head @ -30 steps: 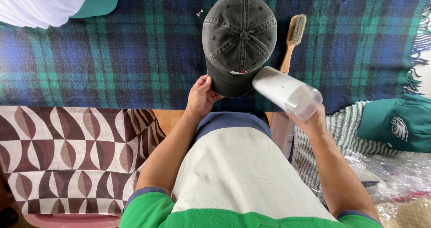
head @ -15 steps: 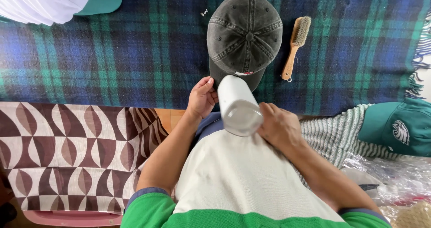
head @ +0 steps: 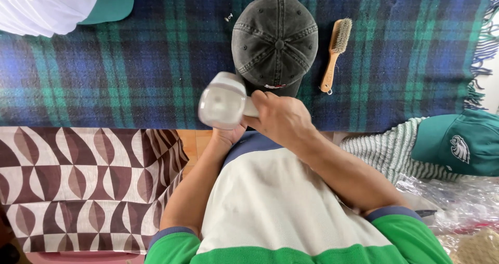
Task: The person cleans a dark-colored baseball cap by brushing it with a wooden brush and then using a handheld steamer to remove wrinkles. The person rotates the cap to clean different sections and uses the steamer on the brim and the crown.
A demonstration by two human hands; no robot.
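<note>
Head view: I see the right hand [head: 280, 119] wrapped around a blurred white bottle [head: 222, 101], just below the dark grey cap [head: 274, 41] on the plaid blanket [head: 130, 71]. The left hand [head: 228, 135] sits beneath the bottle, its grip hidden; a wooden brush [head: 335, 53] lies beside the cap.

Cream top, short bright-green sleeves [head: 410, 238] with navy-blue cuff bands, bare forearms.
</note>
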